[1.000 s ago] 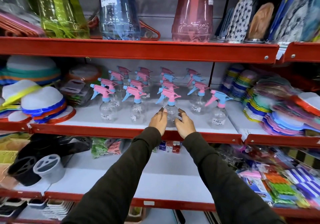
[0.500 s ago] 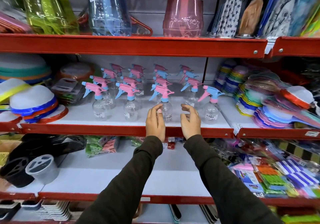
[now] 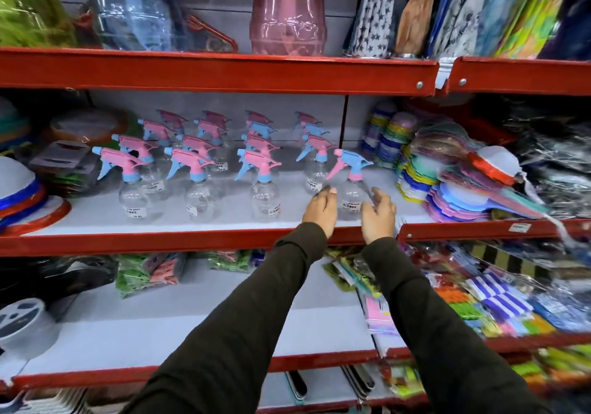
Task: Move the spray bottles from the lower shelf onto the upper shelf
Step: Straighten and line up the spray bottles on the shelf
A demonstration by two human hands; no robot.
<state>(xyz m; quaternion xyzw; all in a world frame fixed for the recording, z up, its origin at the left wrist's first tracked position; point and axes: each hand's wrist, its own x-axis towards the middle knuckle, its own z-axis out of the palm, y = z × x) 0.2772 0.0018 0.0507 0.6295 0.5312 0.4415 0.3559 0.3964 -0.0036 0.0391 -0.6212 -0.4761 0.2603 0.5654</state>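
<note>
Several clear spray bottles (image 3: 200,199) with pink and blue trigger heads stand in rows on the middle shelf (image 3: 160,241). The front right one, a blue-headed spray bottle (image 3: 351,193) with a pink trigger, stands between my hands. My left hand (image 3: 321,210) is at its left side and my right hand (image 3: 379,215) at its right side. Both have fingers spread and curved towards the bottle. Blur hides whether they touch it. The white shelf below (image 3: 192,324) shows no spray bottle.
Tall tinted plastic bottles (image 3: 287,14) and packaged goods fill the top red shelf (image 3: 224,71). Stacked coloured plastic fans (image 3: 454,196) crowd the bottles' right side, domed lids (image 3: 19,190) the left. Packets (image 3: 147,273) and bagged goods (image 3: 486,301) lie on the lower shelf.
Both hands left the pink-headed bottle in the middle of the front row and moved right to flank the blue-headed bottle. The camera view shifted right too.
</note>
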